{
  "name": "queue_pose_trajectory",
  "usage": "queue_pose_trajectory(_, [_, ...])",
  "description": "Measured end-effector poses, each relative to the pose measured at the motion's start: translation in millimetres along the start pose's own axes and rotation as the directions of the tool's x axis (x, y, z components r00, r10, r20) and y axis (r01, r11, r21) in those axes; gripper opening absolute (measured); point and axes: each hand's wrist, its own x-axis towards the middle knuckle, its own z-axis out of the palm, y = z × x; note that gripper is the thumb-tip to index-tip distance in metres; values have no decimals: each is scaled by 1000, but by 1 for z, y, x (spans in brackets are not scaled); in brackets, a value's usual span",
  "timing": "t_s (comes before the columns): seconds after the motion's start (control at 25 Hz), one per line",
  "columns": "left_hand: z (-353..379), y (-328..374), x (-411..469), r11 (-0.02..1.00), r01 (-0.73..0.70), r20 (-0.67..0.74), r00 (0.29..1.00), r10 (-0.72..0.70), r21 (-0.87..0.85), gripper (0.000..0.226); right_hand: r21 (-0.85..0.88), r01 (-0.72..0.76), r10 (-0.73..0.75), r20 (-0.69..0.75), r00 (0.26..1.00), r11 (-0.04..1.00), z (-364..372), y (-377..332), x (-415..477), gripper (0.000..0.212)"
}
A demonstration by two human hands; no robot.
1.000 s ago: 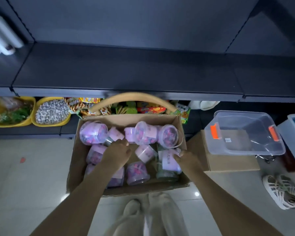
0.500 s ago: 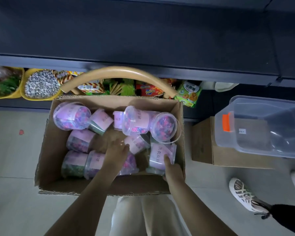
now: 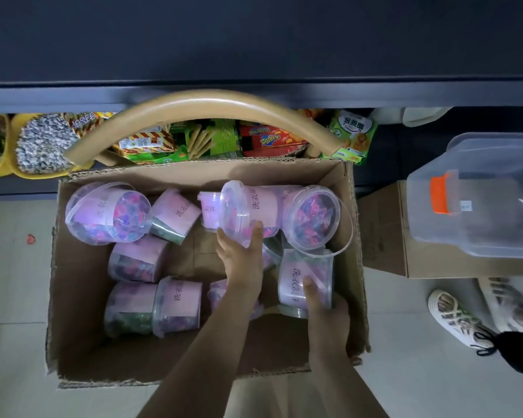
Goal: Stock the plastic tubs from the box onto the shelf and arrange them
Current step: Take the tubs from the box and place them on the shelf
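Two hands are down in the cardboard box (image 3: 82, 342), centre of frame. Left hand (image 3: 242, 260) grips a clear tub (image 3: 251, 206) lying on its side in the box's upper middle, thumb and fingers curled on its lower edge. Right hand (image 3: 326, 312) holds a pink-label tub (image 3: 302, 276) against the box's right wall, thumb pressed on the label, other fingers hidden behind it. Other tubs (image 3: 178, 303) lie jumbled in the box, most on their sides; a big tub (image 3: 107, 212) sits upper left. Dark shelf (image 3: 254, 40) runs across the top of frame. Below it are snack packets (image 3: 269, 140) and a tan curved handle (image 3: 200, 107). Clear storage bin (image 3: 480, 200) with an orange latch sits on a second carton (image 3: 384, 236), right. Sneaker (image 3: 456, 318) lower right.
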Motion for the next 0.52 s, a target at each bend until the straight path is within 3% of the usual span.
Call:
queue_pose_trajectory(0.2, [2, 4, 28, 980, 16, -62, 998, -29, -201, 80, -114, 68, -76, -70, 995, 991, 1, 6, -5, 95])
queue_pose_trajectory(0.36, [-17, 2, 48, 989, -23, -79, 997, 12, -145, 81, -224, 117, -138, -82, 987, 967, -4, 9, -6, 98])
queue_pose_trajectory(0.52, [-59, -7, 57, 999, -18, 24, 1000, 19, -30, 72, -281, 237, -255, -28, 966, 930, -11, 6, -12, 87])
